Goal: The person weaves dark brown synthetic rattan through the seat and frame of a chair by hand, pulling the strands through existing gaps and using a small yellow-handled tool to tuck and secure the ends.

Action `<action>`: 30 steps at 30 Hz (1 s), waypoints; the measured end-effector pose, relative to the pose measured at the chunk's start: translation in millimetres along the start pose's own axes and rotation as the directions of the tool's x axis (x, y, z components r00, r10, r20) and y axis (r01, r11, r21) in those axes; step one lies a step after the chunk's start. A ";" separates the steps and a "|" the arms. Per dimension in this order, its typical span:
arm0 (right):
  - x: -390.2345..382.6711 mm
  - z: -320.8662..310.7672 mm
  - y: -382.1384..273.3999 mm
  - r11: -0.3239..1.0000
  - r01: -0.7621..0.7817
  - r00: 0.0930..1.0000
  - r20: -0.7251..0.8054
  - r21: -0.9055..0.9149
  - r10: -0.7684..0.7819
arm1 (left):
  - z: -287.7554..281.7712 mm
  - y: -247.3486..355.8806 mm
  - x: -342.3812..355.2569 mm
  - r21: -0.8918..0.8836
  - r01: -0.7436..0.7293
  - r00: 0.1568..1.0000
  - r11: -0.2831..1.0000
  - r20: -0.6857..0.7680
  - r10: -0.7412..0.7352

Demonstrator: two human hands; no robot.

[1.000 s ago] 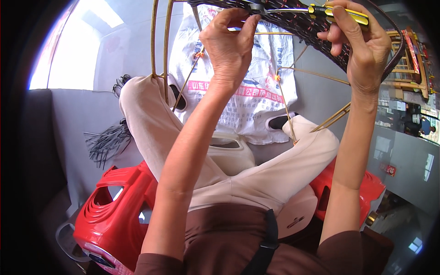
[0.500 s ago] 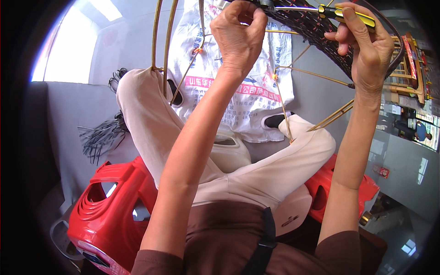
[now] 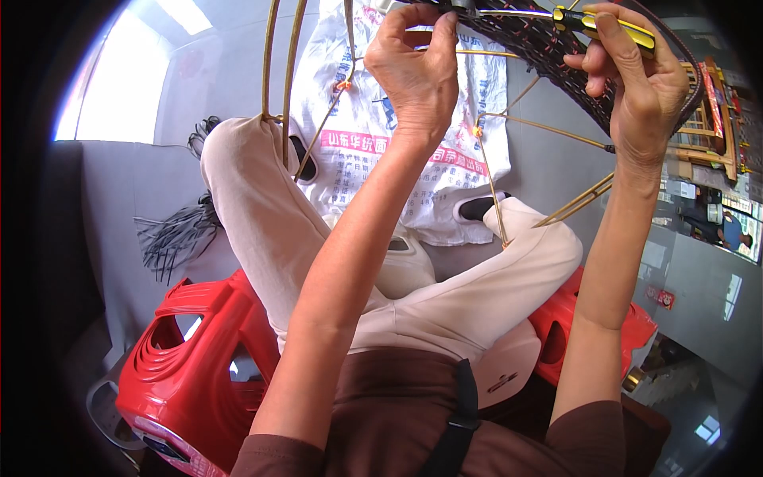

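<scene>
My right hand (image 3: 648,95) grips a screwdriver (image 3: 616,28) with a yellow-and-black handle. Its metal shaft points left along the top edge of a dark woven panel (image 3: 548,60) with reddish flecks. Close to the shaft's tip, my left hand (image 3: 413,75) is closed in a pinch at the panel's upper left edge. Whatever lies between the thumb and fingers is too small and partly cut off by the view. Thin golden-brown frame rods (image 3: 548,131) join the panel, stand across my knees and carry orange bindings where they cross.
A printed white woven sack (image 3: 381,191) lies on the floor under the frame. Red plastic stools (image 3: 191,350) stand on both sides of me. A bundle of dark strips (image 3: 171,238) lies by my left leg. Wooden furniture (image 3: 719,119) appears at the far right.
My left hand has shifted slightly, its wrist turning and the forearm moving a little right. The right hand with the screwdriver has moved very slightly right.
</scene>
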State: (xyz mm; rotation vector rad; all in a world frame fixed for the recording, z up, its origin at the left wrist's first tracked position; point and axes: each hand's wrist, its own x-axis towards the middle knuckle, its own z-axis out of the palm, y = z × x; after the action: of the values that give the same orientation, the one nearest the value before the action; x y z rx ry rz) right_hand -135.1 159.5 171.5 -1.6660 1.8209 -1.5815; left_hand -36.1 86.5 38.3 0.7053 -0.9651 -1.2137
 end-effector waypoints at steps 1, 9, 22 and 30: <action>1.1 -0.7 -1.4 1.000 -0.008 1.000 0.016 -0.021 0.009 | 0.1 -0.3 0.5 -0.021 -0.021 1.000 1.000 -0.009 0.021; -1.7 0.9 -1.3 0.998 0.024 1.000 0.004 -0.052 -0.024 | 11.9 1.8 -3.9 0.022 -0.016 0.996 1.000 -0.083 0.017; 2.0 -2.4 1.7 0.999 -0.018 0.999 0.041 0.041 0.016 | 2.9 -5.0 5.6 0.257 -0.176 0.984 0.950 0.035 0.172; 0.9 -1.3 3.0 0.998 0.014 0.999 0.030 0.053 -0.015 | -13.1 -12.3 -19.1 0.313 -0.064 0.995 0.948 0.088 0.038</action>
State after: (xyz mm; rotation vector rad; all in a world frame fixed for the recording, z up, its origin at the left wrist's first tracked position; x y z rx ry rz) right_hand -138.1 158.8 170.1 -1.6747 1.7402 -1.5868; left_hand -31.0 101.6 17.5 0.8814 -1.2553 -1.0592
